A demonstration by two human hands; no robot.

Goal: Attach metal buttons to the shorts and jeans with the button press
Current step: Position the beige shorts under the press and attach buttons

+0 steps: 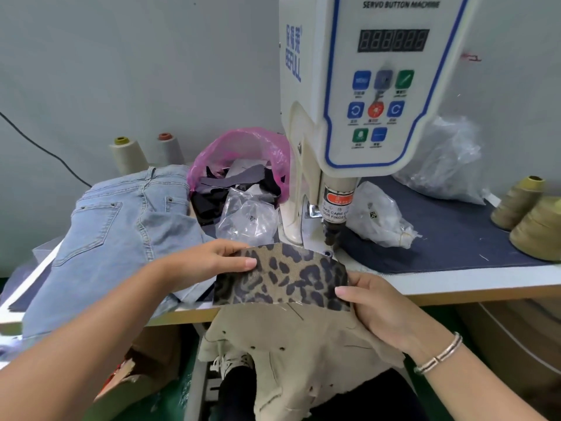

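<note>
A leopard-print waistband [291,275] of beige shorts [291,354] lies over the table's front edge, just below the button press head [334,229]. My left hand [212,262] pinches the band's left end. My right hand [373,302] pinches its right end, thumb on top. The shorts hang inside out toward my lap. The white button machine [370,86] stands behind. A small metal piece [327,253] shows at the band's upper edge under the press. Light blue jeans [121,235] lie in a pile at the left.
A pink bag of fabric scraps [243,174] and clear plastic bags [249,220] sit behind my left hand. More clear bags [379,217] lie right of the press on a dark blue mat [455,238]. Thread cones [531,214] stand at the far right, two others [127,153] at the back left.
</note>
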